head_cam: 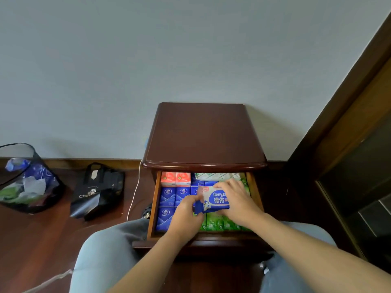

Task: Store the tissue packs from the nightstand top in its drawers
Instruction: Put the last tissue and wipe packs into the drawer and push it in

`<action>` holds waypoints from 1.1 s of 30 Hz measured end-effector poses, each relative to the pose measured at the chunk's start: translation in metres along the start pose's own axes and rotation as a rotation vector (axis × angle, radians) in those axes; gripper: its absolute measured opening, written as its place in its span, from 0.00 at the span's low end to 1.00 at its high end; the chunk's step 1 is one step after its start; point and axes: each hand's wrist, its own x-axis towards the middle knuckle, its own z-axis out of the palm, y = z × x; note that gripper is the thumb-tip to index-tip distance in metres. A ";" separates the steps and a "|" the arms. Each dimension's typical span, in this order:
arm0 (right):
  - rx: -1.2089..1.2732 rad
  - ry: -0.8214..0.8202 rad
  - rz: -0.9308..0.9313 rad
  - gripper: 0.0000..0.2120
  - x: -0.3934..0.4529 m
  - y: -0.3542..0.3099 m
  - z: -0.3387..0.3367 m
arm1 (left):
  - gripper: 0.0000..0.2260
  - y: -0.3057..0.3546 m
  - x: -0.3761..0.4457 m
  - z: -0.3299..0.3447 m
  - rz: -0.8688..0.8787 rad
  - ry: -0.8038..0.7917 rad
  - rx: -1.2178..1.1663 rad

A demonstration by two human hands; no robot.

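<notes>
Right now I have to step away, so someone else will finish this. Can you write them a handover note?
Left hand and right hand both grip one blue-and-white pack over the open drawer.
Drawer already holds blue packs, orange packs and green packs.
Nightstand top shows no packs.
Left: set this pack in, shut the drawer.

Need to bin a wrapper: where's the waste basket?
In the head view, the waste basket stands on the floor at far left, against the wall, left of the black bag.
</notes>
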 end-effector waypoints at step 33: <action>0.045 0.445 0.191 0.16 -0.149 -0.019 0.045 | 0.13 -0.046 -0.096 0.005 0.363 0.317 0.346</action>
